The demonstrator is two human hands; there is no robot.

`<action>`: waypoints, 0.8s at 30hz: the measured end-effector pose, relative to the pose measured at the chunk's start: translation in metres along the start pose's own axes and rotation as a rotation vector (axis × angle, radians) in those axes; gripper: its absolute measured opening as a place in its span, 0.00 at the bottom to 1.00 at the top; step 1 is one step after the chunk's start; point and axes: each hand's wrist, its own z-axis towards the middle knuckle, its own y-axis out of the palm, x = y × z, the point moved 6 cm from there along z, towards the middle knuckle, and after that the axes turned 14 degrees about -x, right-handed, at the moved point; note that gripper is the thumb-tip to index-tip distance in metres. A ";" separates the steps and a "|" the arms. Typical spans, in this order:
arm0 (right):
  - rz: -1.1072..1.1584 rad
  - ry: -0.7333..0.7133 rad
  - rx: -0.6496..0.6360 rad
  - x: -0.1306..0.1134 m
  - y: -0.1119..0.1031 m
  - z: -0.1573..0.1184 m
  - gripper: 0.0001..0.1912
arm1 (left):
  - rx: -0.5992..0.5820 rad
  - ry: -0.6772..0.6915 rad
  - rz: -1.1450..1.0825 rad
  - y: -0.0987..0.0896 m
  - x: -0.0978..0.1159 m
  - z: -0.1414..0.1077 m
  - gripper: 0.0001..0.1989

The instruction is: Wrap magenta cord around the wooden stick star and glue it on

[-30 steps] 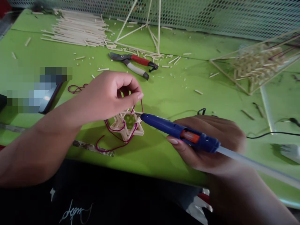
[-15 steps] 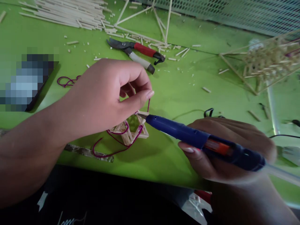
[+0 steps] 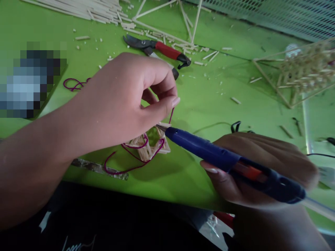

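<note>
My left hand (image 3: 131,94) pinches a purple string (image 3: 171,115) between thumb and forefinger, above a small frame of thin wooden sticks (image 3: 164,148). More purple string loops over the frame and trails onto the green table. My right hand (image 3: 261,167) is closed around a blue glue gun (image 3: 204,146) with a clear glue stick at its back end. The metal nozzle meets the top of the stick frame, just below my left thumb. Part of the frame is hidden behind my left hand.
Red-handled pruners (image 3: 167,51) lie beyond my left hand. Loose sticks (image 3: 86,8) and triangular stick frames are at the back. A larger stick structure (image 3: 300,73) stands at the right. A pixelated dark object (image 3: 28,83) is at the left; a patterned strip (image 3: 99,168) lies near the front edge.
Both hands, with the string and glue gun, sit slightly further right in the view. The pruners and back sticks have shifted up and right with the camera's view. Both grips look the same.
</note>
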 end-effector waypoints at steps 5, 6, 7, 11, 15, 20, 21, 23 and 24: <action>-0.013 -0.076 -0.035 0.000 -0.002 0.000 0.07 | -0.023 -0.019 -0.037 0.001 -0.001 0.000 0.16; -0.026 -0.085 -0.043 -0.001 -0.003 0.000 0.07 | -0.022 -0.014 -0.035 0.001 0.000 0.000 0.15; -0.042 -0.086 -0.052 -0.001 -0.003 0.000 0.07 | -0.022 -0.013 -0.033 0.000 0.000 -0.001 0.15; -0.071 -0.081 -0.067 -0.003 -0.001 -0.001 0.08 | -0.041 -0.026 -0.033 0.001 0.000 -0.001 0.14; -0.071 -0.031 -0.097 -0.003 -0.001 -0.007 0.10 | -0.049 -0.030 -0.038 0.001 -0.002 -0.001 0.15; -0.077 0.051 -0.146 -0.004 -0.002 -0.011 0.12 | -0.053 -0.017 -0.042 0.001 -0.001 -0.002 0.17; -0.069 0.036 -0.129 -0.006 -0.002 -0.012 0.12 | -0.054 -0.025 -0.037 0.001 -0.001 -0.002 0.16; -0.045 0.015 -0.106 -0.007 -0.001 -0.015 0.14 | -0.047 -0.041 -0.024 0.000 -0.001 -0.002 0.15; -0.028 0.014 -0.091 -0.006 0.000 -0.017 0.16 | -0.042 -0.042 -0.018 0.000 -0.001 -0.002 0.14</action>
